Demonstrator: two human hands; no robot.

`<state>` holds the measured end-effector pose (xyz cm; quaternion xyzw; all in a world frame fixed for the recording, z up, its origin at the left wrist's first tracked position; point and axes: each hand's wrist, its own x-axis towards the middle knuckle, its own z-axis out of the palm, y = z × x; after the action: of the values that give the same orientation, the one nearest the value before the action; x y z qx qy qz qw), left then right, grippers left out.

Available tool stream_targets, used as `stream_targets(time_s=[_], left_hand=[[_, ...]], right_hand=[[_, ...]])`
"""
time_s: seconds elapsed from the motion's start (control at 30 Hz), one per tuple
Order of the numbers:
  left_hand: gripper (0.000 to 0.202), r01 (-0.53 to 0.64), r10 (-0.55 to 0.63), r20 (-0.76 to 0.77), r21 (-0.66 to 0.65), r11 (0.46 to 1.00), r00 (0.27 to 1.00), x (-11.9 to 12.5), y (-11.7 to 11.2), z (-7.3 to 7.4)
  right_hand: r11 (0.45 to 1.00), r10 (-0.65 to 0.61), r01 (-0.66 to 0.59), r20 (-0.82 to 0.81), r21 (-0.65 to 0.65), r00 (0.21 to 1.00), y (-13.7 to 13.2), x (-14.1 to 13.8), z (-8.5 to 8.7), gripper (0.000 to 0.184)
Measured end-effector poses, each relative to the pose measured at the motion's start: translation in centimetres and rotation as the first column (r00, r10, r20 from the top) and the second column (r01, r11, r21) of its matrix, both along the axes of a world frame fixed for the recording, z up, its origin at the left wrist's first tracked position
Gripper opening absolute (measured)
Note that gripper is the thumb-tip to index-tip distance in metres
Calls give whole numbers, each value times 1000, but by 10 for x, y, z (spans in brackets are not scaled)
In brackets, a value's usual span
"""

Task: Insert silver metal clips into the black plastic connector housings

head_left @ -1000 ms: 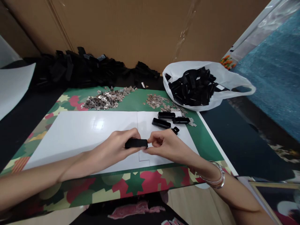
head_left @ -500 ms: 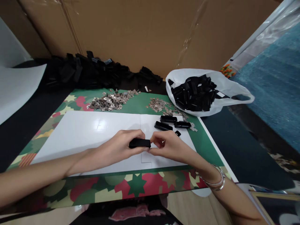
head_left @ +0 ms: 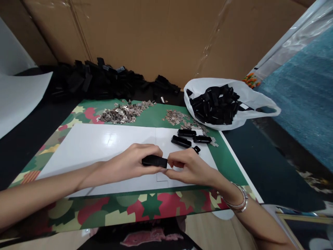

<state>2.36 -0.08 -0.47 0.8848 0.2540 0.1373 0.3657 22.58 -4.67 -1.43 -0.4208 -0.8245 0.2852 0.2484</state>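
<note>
My left hand [head_left: 132,163] is closed around a small black plastic casing [head_left: 154,161], held just above the white sheet [head_left: 99,146]. My right hand [head_left: 189,167] meets the casing's right end, its fingertips pinched together there on something too small to make out. Three more black casings [head_left: 189,137] and a small black clip [head_left: 196,149] lie on the sheet just beyond my right hand.
Two heaps of small metal pieces [head_left: 122,113] [head_left: 179,118] lie on the green star-patterned mat [head_left: 145,205]. A white plastic bag [head_left: 249,95] of black casings sits at the right. A long pile of black casings [head_left: 99,80] lines the cardboard wall [head_left: 156,34].
Both hands stayed together on the casing. The casing tilted slightly, and my right fingers closed tighter against its right end.
</note>
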Motion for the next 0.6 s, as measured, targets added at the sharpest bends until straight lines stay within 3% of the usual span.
stream_targets(time_s=[0.27,0.37,0.43,0.5,0.6], left_hand=[[20,-1,1,1,8,1000,1000,0,-1,-2],[22,-26,24,-48,-38,999,999,2,5,1],[24,-70,59,-117,-97,993,991,-1,12,6],[26,-134,101,-196,-162,978,975,-11,20,12],[29,-157,88,-247,-275,948,965,-37,23,18]], right_hand=[[1000,13,-13,32,1,999,0,-1,-2,24],[995,61,-55,77,-83,995,6,6,0,23],[983,107,-89,107,-163,988,15,13,2,26],[981,109,-84,137,-172,985,31,18,4,39],[999,37,-36,200,-10,979,69,13,-1,27]])
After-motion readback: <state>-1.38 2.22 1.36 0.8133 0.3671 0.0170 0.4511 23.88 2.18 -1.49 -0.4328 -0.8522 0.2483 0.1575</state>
